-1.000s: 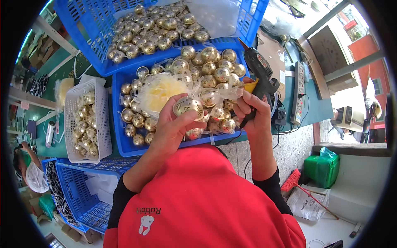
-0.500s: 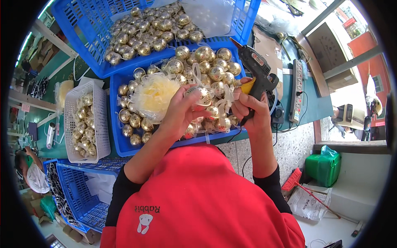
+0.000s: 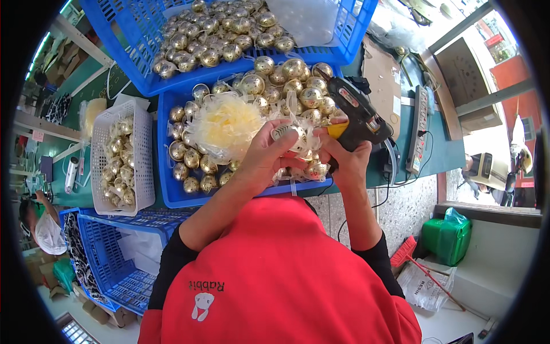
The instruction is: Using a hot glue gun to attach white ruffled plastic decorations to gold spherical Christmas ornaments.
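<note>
My left hand [image 3: 264, 157] is closed around a gold patterned ball [image 3: 298, 142], thumb on its near side. In my right hand [image 3: 348, 163] is a black glue gun [image 3: 354, 109] with a yellow trigger, its nozzle pointing up and to the left. The fingertips of that hand are close beside the ball, where pale sheer ribbon shows; whether they pinch the ribbon is hard to make out. Both hands are over a blue tray [image 3: 167, 195] of similar gold balls. A bunch of pale yellow ribbon pieces [image 3: 226, 129] lies on those balls.
Behind the tray, a blue crate [image 3: 123, 57] holds more gold balls. A white perforated basket [image 3: 98, 155] of balls stands at the left. To the right are cardboard [image 3: 381, 74], a power strip [image 3: 420, 126] and cables. An empty-looking blue crate [image 3: 103, 258] sits lower left.
My hands have drawn closer together, the left moving right with the ball. The glue gun has tilted further left, and the whole view has shifted slightly.
</note>
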Motion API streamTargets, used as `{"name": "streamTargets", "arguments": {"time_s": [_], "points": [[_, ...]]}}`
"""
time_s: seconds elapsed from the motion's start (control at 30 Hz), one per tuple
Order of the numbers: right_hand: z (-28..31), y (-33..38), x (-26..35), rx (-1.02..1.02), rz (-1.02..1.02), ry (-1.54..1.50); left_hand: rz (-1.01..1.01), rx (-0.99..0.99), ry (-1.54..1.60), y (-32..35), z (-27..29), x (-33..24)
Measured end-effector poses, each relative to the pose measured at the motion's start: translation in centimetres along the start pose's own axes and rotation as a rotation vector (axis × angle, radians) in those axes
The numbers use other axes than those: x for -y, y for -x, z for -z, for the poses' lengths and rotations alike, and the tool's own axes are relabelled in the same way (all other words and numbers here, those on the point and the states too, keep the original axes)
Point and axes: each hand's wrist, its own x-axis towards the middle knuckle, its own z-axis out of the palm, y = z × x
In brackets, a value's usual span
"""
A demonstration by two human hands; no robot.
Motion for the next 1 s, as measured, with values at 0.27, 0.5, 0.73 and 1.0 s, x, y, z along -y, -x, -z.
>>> {"name": "streamTargets", "arguments": {"time_s": [0.27,0.5,0.73,1.0], "points": [[0.5,0.8,-0.8,0.001,-0.02,0.041,-0.029,-0.037,-0.096,-0.2,0.0,0.3],[2.5,0.8,-0.6,0.018,0.017,-0.079,0.02,-0.071,-0.023,-0.2,0.0,0.1],[1.2,1.4,0.0,0.07,0.129,0.195,0.008,-0.039,-0.174,0.2,-0.1,0.6],[0.4,1.8,-1.0,0.027,0.043,0.188,0.025,-0.032,-0.13,0.4,0.4,0.8]]}}
